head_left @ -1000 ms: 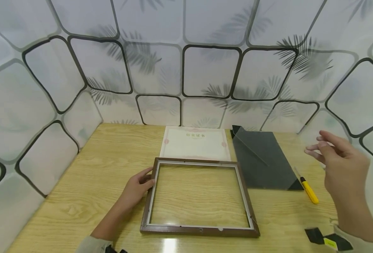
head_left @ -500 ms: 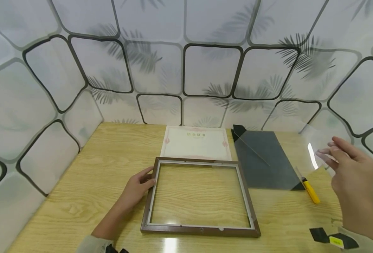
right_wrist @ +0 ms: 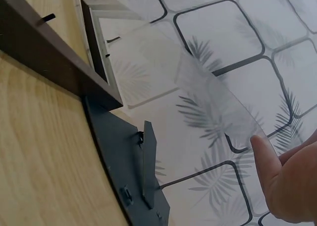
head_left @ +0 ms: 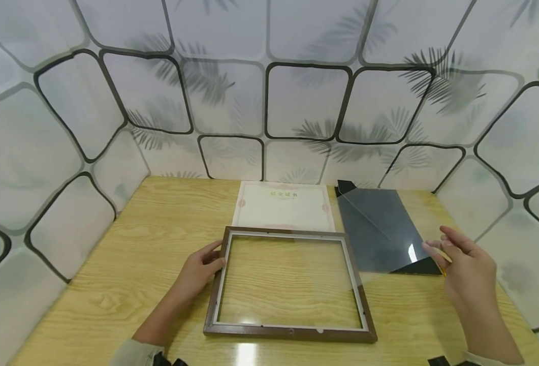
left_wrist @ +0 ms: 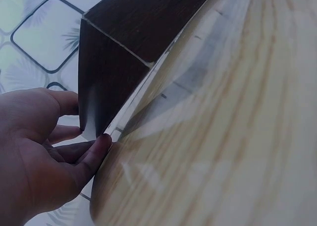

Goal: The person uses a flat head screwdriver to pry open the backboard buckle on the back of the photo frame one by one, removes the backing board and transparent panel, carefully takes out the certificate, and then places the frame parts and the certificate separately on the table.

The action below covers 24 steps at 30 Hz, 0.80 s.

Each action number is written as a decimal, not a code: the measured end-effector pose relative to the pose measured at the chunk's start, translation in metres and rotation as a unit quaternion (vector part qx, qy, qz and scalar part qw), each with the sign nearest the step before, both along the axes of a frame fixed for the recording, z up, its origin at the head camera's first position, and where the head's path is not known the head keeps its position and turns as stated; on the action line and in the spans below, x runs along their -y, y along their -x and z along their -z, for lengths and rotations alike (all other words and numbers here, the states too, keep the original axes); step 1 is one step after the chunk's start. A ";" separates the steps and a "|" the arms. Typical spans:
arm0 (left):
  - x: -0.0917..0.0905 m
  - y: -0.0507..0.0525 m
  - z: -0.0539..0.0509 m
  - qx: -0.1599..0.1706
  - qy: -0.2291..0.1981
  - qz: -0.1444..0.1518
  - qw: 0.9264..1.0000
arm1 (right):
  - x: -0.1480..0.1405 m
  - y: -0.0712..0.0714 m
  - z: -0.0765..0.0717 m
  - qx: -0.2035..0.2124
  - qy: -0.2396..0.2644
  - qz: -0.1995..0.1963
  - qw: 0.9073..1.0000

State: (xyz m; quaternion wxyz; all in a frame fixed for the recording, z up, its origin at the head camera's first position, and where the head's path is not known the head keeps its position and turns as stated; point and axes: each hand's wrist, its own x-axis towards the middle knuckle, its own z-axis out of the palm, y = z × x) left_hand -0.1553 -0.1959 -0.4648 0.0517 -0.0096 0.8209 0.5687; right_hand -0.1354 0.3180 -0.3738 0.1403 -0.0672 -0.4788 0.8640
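A brown picture frame (head_left: 251,331) with a pale inner lip lies on the table, and my left hand (head_left: 198,272) grips its left side. In the left wrist view, the left thumb and fingers (left_wrist: 101,144) pinch the frame's edge (left_wrist: 119,70). My right hand (head_left: 470,272) holds a clear sheet (right_wrist: 223,107) by its edge, thumb on one face. In the head view the clear sheet (head_left: 412,252) shows mainly as a glint and a faint haze over the frame's right part and the dark backing board (head_left: 420,266).
A white certificate (head_left: 283,208) lies flat behind the frame. The backing board has a stand leg (right_wrist: 148,164) that sticks up. A yellow-handled tool (head_left: 443,270) is mostly hidden behind my right hand. Patterned fabric walls (head_left: 306,101) border the table (head_left: 159,218).
My right hand first drifts right, then swings left and down with the clear sheet, bringing it over the board and frame and covering the yellow-handled tool. The left hand and frame stay put.
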 end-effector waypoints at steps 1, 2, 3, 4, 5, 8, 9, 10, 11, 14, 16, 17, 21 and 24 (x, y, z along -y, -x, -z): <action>0.000 0.000 0.000 -0.001 0.000 0.000 1.000 | 0.000 -0.002 0.004 0.003 -0.003 -0.007 1.000; 0.000 0.000 0.000 0.000 0.000 0.000 1.000 | 0.000 -0.003 0.007 0.006 -0.007 -0.012 1.000; -0.001 0.001 0.000 0.000 -0.001 0.000 1.000 | -0.001 -0.005 0.010 0.009 -0.014 -0.018 1.000; -0.001 0.001 0.000 0.000 0.000 -0.001 1.000 | -0.001 -0.006 0.013 0.012 -0.027 -0.025 0.999; -0.001 0.000 -0.001 0.001 0.000 -0.002 1.000 | -0.002 -0.007 0.015 0.015 -0.036 -0.033 0.999; -0.002 0.000 -0.001 0.003 -0.001 -0.003 1.000 | -0.003 -0.009 0.021 0.016 -0.062 -0.061 0.996; -0.002 0.000 -0.002 0.004 -0.001 -0.003 1.000 | -0.004 -0.010 0.023 0.015 -0.064 -0.070 0.995; -0.002 0.000 -0.002 0.003 0.001 -0.002 1.000 | -0.004 -0.010 0.024 0.016 -0.065 -0.079 0.995; -0.001 -0.001 -0.002 0.003 0.000 -0.002 1.000 | -0.004 -0.010 0.026 0.015 -0.065 -0.085 0.994; -0.001 -0.002 -0.003 0.001 -0.001 0.002 1.000 | -0.005 -0.010 0.028 0.019 -0.074 -0.102 0.992; -0.001 -0.002 -0.003 -0.001 -0.001 0.003 1.000 | -0.007 -0.010 0.029 0.024 -0.086 -0.109 0.990; -0.001 -0.002 -0.002 0.000 -0.002 0.003 1.000 | -0.008 -0.010 0.029 0.031 -0.100 -0.110 0.988; -0.001 0.000 -0.001 0.002 -0.001 0.002 1.000 | -0.017 -0.009 0.031 0.068 -0.185 -0.112 0.974; -0.001 0.000 -0.001 0.004 -0.002 0.002 1.000 | -0.026 -0.007 0.032 0.082 -0.249 -0.124 0.957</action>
